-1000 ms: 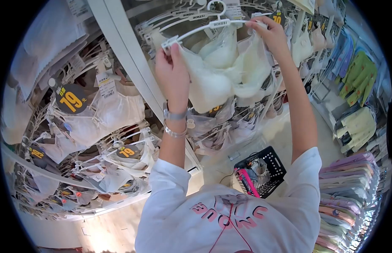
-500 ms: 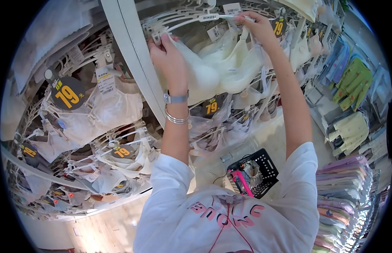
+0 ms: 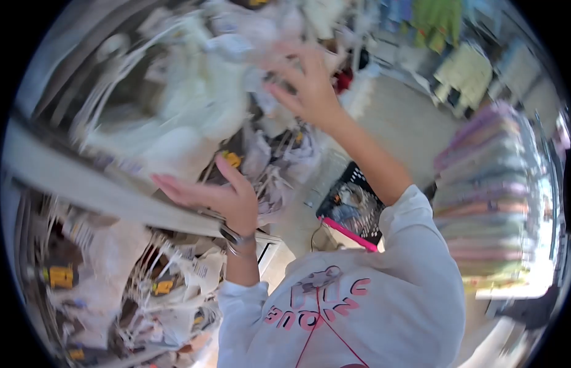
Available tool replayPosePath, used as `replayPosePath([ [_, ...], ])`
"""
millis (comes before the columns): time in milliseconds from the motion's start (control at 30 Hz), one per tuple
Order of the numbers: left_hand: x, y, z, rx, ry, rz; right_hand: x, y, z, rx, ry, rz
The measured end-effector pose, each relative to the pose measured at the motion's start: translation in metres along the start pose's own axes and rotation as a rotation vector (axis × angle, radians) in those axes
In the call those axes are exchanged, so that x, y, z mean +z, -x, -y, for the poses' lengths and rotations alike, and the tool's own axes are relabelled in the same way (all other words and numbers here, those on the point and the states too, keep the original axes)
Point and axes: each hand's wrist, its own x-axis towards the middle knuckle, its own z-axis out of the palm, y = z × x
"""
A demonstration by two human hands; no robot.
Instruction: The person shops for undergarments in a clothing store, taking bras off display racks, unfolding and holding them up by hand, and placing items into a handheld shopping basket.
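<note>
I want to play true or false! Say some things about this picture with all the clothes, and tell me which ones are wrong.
1. The left hand is curled into a fist. False: it is open.
2. The right hand is higher in the picture than the left hand. True.
3. The watch is on the right arm. False: it is on the left.
4. The basket is black. True.
5. The white shirt has letters on it. True.
6. The green garment hangs at the bottom left. False: it hangs at the top right.
</note>
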Motion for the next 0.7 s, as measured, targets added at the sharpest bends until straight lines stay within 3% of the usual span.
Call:
replayPosePath([
  [100,0.012,0.108,-0.004,0.028,0.259,0.432,-0.062,0.132,-0.017,0.184,0.06,0.267],
  [200,0.028,0.216,-0.015,-0.002,0.379,1.027,-0.134,0.288,-0.002,0.873,0.167,0.399],
  [233,0.032,0.257,-0.019,-0.05,0.431,1.136,-0.164,0.342,0.004,0.966,0.201,0.355],
  [267,0.03,0.293,-0.016,-0.105,0.478,1.246,-0.191,0.381,0.029,1.271,0.245,0.438],
  [333,0.031,0.335,-0.02,-0.125,0.485,1.332,-0.232,0.463,0.073,1.45,0.382,0.559],
  [433,0.051,0.361,-0.027,-0.085,0.474,1.459,-0.251,0.522,0.121,1.693,0.351,0.514],
  [467,0.056,0.37,-0.034,-0.069,0.456,1.509,-0.252,0.537,0.129,1.74,0.325,0.5],
  [500,0.068,0.369,-0.046,-0.004,0.456,1.338,-0.246,0.541,0.131,1.845,0.269,0.476],
  [533,0.071,0.374,-0.05,-0.046,0.416,1.441,-0.24,0.555,0.132,1.871,0.228,0.477],
  [600,0.074,0.378,-0.049,-0.112,0.334,1.647,-0.224,0.573,0.119,1.727,0.192,0.587],
  [667,0.07,0.375,-0.041,-0.057,0.425,1.595,-0.206,0.585,0.092,1.828,0.108,0.658],
  [700,0.065,0.376,-0.033,-0.081,0.489,1.601,-0.196,0.6,0.081,1.662,0.143,0.701],
])
